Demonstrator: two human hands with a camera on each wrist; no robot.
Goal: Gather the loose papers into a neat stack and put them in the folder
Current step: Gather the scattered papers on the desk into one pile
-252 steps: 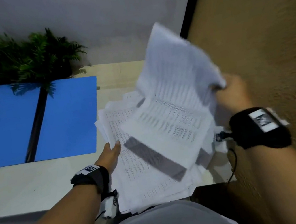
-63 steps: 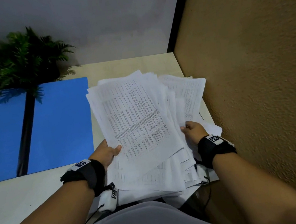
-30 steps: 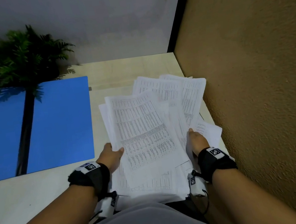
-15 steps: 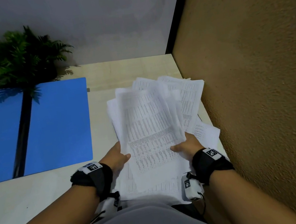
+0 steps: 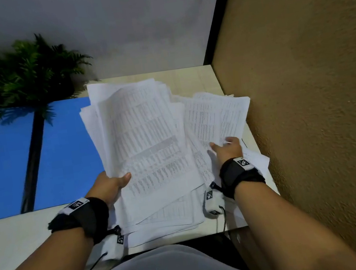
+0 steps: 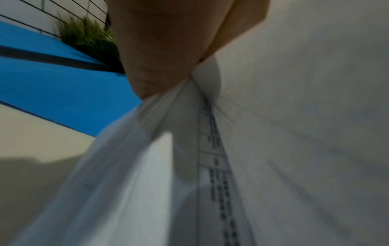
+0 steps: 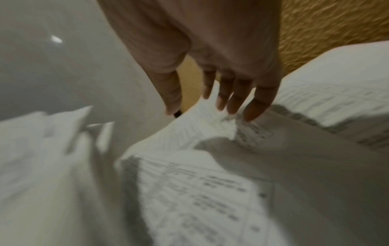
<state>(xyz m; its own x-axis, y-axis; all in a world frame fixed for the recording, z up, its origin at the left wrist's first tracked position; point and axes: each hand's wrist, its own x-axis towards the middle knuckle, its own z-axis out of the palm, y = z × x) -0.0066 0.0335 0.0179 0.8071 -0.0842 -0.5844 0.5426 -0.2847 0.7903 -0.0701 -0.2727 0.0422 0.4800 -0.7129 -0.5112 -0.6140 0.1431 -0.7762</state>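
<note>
Left fingers: our left hand (image 5: 108, 186) grips a lifted sheaf of papers (image 5: 143, 144) at its near left edge, thumb on top and pointing to 3 o'clock; the left wrist view shows the palm (image 6: 168, 50) closed over the fanned edges, the other fingers hidden beneath.

Right fingers: our right hand (image 5: 226, 150) lies flat with fingers straight and slightly spread, tips (image 7: 252, 106) pressing on loose sheets (image 5: 218, 115) at 2 o'clock from the sheaf. It holds nothing.

Where the papers are: the sheaf hangs tilted over the middle of the desk (image 5: 15, 240); the loose sheets lie against the brown wall (image 5: 304, 92); more sheets (image 5: 173, 216) lie flat underneath at 6 o'clock, near the desk edge.

Folder: the blue folder (image 5: 64, 152) lies open at 9 o'clock from the sheaf, its dark spine (image 5: 32, 156) running down the middle.

Handling, as we judge it: light, limp, slick sheet on sheet; the sheaf sags and fans where unsupported. We would take it at both long edges, thumbs on top, then tap it square.

Risk, as we judge it: a one-sided grip lets inner sheets slide out.

Count: one folder; three groups of papers; sheets too many and too overlapped to count.

Beyond: one fern (image 5: 17, 73) at 11 o'clock.
</note>
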